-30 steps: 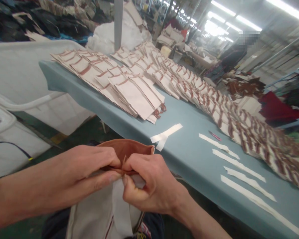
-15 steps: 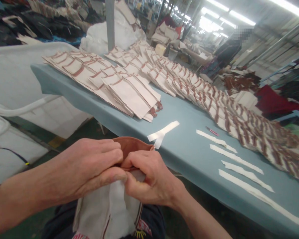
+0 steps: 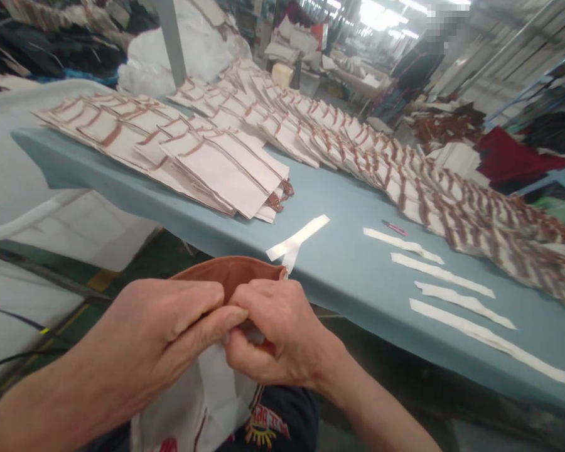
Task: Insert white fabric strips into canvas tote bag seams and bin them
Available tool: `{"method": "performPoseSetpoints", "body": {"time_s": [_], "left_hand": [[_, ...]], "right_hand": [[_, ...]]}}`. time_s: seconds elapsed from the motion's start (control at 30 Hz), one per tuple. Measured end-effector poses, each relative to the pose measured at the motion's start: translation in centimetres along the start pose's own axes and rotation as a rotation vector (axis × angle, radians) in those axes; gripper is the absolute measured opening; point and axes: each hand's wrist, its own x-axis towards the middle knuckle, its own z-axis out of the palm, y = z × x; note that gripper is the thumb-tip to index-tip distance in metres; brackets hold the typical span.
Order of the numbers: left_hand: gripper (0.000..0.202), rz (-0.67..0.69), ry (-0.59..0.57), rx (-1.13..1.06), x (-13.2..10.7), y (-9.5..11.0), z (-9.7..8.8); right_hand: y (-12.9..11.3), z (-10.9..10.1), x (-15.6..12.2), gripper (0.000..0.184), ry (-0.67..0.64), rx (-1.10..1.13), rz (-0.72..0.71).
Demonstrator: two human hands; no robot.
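A cream fabric bag [image 3: 169, 402] with a brown lining [image 3: 245, 271] hangs over my lap, its mouth gaping toward the table. My left hand [image 3: 169, 326] pinches the near rim, thumb and fingers pressed together. Right beside it, my right hand [image 3: 277, 333] grips the same rim with curled fingers. The two hands nearly touch, and they hide the stretch of edge between them. A white strip lies along the bag's front below my fingers. At the bag's far corner, a crossed pair of white strips [image 3: 301, 235] rests on the table edge.
The blue-covered table [image 3: 339, 282] carries a stack of cream pieces with brown trim [image 3: 226, 169] and long overlapping rows of more [image 3: 358, 147]. Several white strips [image 3: 480, 339] and small pink-handled snips [image 3: 395, 228] lie on the right. A white bin [image 3: 9, 150] stands left. A person [image 3: 419, 63] is behind.
The view has shifted, so the table and its pieces sit further left and higher. Both hands still hold the rim, and more of the brown lining shows above my left hand.
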Motion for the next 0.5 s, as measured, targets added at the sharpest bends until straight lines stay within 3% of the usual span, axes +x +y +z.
{"method": "performPoseSetpoints", "body": {"time_s": [0.07,0.13,0.27,0.4,0.5], "left_hand": [[0.052,-0.081,-0.048,-0.082,0.3,-0.1,0.4],[0.053,-0.198,-0.167,-0.237,0.5,-0.7,0.7],[0.065,-0.399,-0.323,-0.605,0.1,-2.4,1.6],[0.078,-0.510,-0.351,-0.853,-0.4,-3.2,2.7],[0.072,-0.484,-0.316,-0.799,-0.7,-3.5,2.6]], "right_hand": [[0.1,0.1,-0.2,0.024,0.006,-0.024,0.003],[0.2,0.1,-0.4,0.025,-0.006,0.000,0.020],[0.6,-0.2,-0.3,0.026,-0.081,0.336,0.171],[1.3,-0.7,0.2,0.024,-0.204,0.708,0.344],[2.0,-0.9,0.1,0.031,-0.246,0.729,0.351]]}}
